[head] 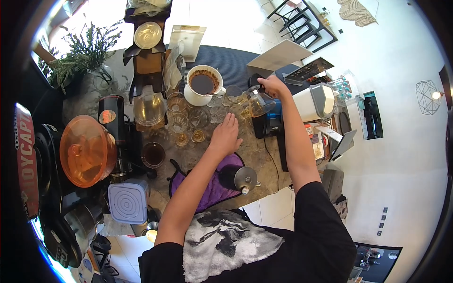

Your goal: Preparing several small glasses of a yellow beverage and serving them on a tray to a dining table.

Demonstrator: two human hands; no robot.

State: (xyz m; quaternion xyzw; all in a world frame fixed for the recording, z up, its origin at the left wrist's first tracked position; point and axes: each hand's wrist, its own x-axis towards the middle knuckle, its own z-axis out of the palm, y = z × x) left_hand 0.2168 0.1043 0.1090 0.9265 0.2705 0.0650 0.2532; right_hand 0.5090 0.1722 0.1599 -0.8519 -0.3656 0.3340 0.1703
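My right hand (273,87) grips the dark handle of a glass carafe (261,103). The carafe is tilted, with a pale yellowish liquid inside, beside several small drinking glasses (200,117). My left hand (226,136) is spread with its palm down, by the near side of the glasses, and holds nothing visible. Two small glasses (198,136) hold yellowish liquid. Behind the glasses stands a white cup (202,86) of dark liquid with a spoon in it. A purple cloth (205,198) lies under my left forearm, with a dark pot (239,178) on it.
A glass of brown liquid (153,155) stands left of the cloth. Further left are an orange plastic container (85,152), a black cylindrical device (111,116) and a lidded tub (128,202). A blue and black device (270,122) with a cable is by my right forearm.
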